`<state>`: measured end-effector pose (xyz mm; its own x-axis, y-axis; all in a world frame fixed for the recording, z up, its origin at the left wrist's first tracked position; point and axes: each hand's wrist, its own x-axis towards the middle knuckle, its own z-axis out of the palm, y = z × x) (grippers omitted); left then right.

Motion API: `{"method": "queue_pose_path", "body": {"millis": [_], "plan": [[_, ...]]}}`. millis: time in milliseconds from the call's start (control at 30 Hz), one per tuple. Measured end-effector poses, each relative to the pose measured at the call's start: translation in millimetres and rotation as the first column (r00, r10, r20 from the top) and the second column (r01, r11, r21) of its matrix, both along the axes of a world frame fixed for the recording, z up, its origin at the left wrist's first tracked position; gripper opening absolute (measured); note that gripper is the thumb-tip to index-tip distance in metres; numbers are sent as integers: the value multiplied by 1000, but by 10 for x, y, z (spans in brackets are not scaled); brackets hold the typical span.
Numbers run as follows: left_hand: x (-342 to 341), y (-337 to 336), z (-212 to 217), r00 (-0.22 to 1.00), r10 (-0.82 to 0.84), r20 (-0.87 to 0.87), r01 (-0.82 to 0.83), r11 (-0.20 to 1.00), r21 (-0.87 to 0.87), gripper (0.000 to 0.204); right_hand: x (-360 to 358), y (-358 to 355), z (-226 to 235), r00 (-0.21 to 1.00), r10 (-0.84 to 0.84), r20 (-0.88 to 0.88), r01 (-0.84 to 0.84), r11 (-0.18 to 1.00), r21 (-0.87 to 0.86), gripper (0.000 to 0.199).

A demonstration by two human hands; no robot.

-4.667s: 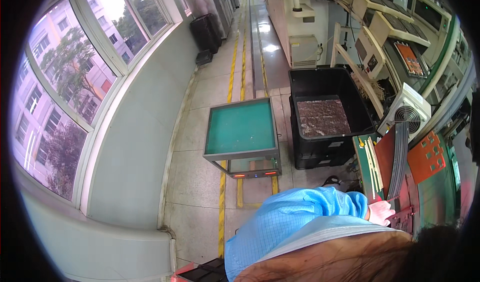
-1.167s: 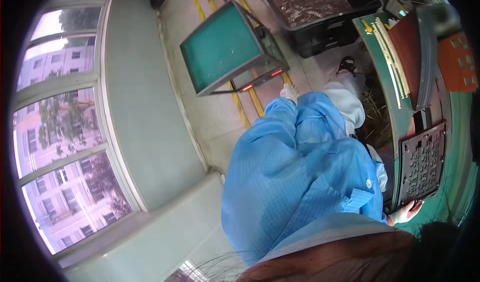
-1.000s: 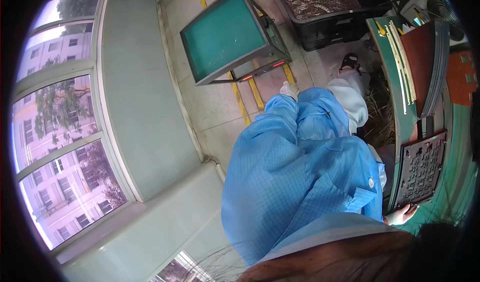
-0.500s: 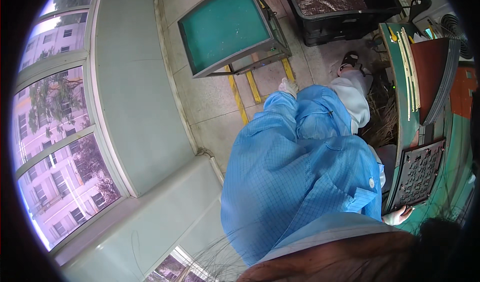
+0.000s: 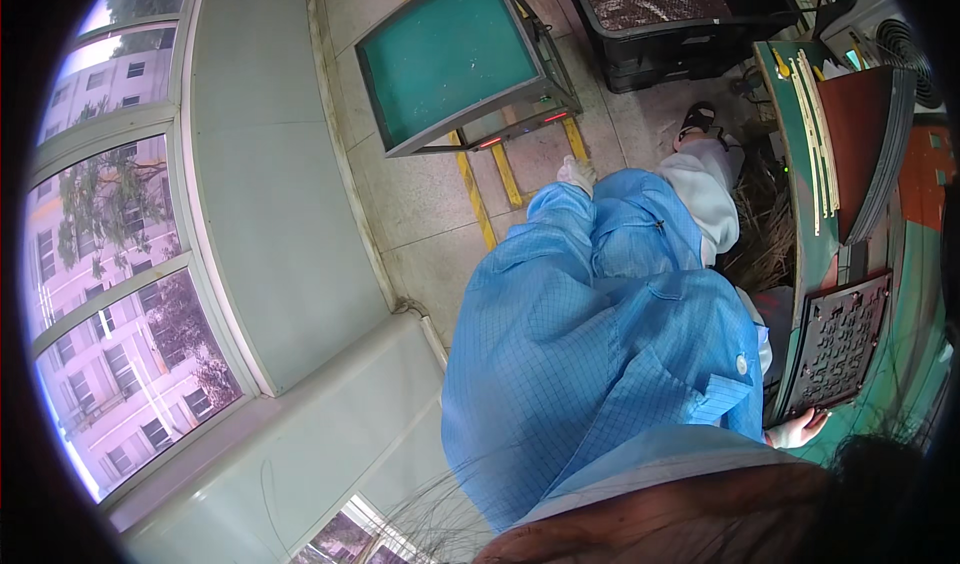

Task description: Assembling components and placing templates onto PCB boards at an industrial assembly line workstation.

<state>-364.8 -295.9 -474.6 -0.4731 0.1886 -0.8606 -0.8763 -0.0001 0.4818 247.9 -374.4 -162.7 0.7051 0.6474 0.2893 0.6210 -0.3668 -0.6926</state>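
A tiled floor (image 5: 420,194) with yellow lines runs beside tall windows (image 5: 120,264) at nine o'clock. We sit in a blue coat (image 5: 590,354), and at four o'clock our right hand (image 5: 797,429) touches the near edge of a dark perforated tray (image 5: 838,344) lying on the green bench (image 5: 900,364); we cannot tell how the fingers are set. Our left hand is out of view. A green-topped cart (image 5: 450,54) stands at twelve o'clock, a black bin (image 5: 680,14) at one o'clock.
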Motion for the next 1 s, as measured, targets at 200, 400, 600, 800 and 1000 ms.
{"method": "queue_pose_path", "body": {"millis": [200, 400, 600, 800, 1000], "plan": [[16, 16, 110, 1000, 0, -28, -1, 1000, -12, 46, -36, 9, 30, 999, -36, -35, 36, 999, -15, 45], [14, 50, 164, 1000, 18, -8, -18, 999, -32, 45, -30, 11, 38, 1000, -1, 8, 1, 1000, -21, 46], [3, 33, 92, 1000, -3, 1, 3, 1000, -9, 45, -101, 23, 60, 998, -38, -43, 37, 999, -14, 46], [-57, 10, -58, 999, 4, 44, -5, 1000, 27, 47, -13, 22, 10, 998, 28, 52, -28, 1000, -1, 46], [23, -6, -20, 1000, -17, -18, 17, 1000, 20, 39, 16, -25, 5, 1000, 11, 28, -11, 1000, 4, 47]]}}
